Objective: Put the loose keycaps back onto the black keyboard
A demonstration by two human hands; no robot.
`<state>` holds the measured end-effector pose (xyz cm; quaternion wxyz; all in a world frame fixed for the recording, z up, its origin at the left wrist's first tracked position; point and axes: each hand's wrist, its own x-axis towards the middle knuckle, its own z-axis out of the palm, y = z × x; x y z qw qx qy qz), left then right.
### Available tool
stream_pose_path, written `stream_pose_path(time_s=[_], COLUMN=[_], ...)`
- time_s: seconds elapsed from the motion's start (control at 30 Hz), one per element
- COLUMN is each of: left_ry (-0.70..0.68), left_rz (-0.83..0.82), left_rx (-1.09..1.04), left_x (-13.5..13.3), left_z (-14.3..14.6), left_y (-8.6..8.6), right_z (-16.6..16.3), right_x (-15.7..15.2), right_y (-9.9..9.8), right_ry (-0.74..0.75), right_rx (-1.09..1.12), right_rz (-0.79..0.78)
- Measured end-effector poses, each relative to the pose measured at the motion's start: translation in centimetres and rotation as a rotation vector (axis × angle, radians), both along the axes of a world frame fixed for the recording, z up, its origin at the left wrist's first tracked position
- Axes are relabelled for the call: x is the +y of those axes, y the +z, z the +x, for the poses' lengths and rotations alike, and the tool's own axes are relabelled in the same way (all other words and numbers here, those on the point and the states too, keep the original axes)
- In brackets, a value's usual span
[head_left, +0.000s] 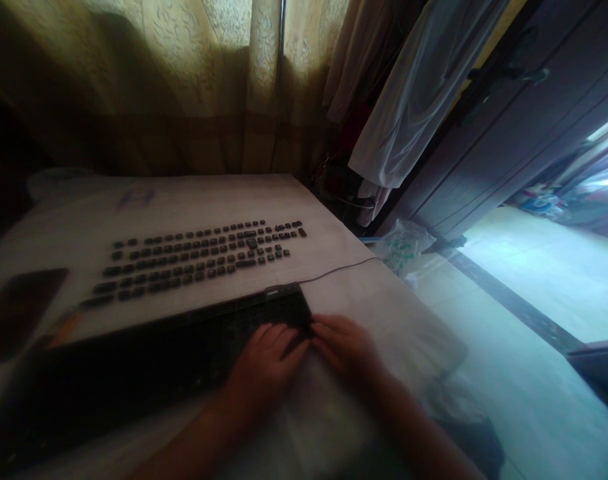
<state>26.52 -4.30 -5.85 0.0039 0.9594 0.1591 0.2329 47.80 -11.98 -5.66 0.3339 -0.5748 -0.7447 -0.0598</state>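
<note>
A black keyboard (pixel 149 370) with its keys taken off lies slanted along the front of the table, its cable leaving the far right end. My left hand (pixel 267 360) rests over the keyboard's right part, fingers bent and thumb reaching toward its right edge. At that edge my right hand (pixel 347 347) has its fingers pressed together against the keyboard's side, close to the left thumb. Whether anything small is between the fingertips is hidden. Behind the keyboard, loose black keycaps (pixel 199 257) are laid out in rows on the white tabletop.
A dark flat object (pixel 21 307) lies at the table's left, with an orange-brown item (pixel 67 328) nearby. The cable (pixel 339 268) runs off the table's right edge near a clear plastic bag (pixel 401 247). Curtains (pixel 199 87) hang behind; white cloth (pixel 409 100) hangs at the right.
</note>
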Motion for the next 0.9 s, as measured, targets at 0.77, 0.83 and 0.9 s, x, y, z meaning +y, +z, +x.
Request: stream_pose_path(time_s=[0.77,0.83,0.9], left_ry=[0.016,0.02,0.023], left_rz=[0.026,0.026,0.029], left_rx=[-0.045,-0.041,-0.036], left_x=[-0.4,-0.4,-0.4], left_z=[-0.5,-0.5,-0.5], left_y=[-0.4,-0.4,-0.4], right_z=[2.9,2.9,3.1], right_x=[2.3,2.5,2.5], right_y=[1.4,1.6,1.6], right_ry=[0.313,0.334,0.349], right_rx=[0.199,0.188,0.195], right_rz=[-0.289,-0.302,-0.318])
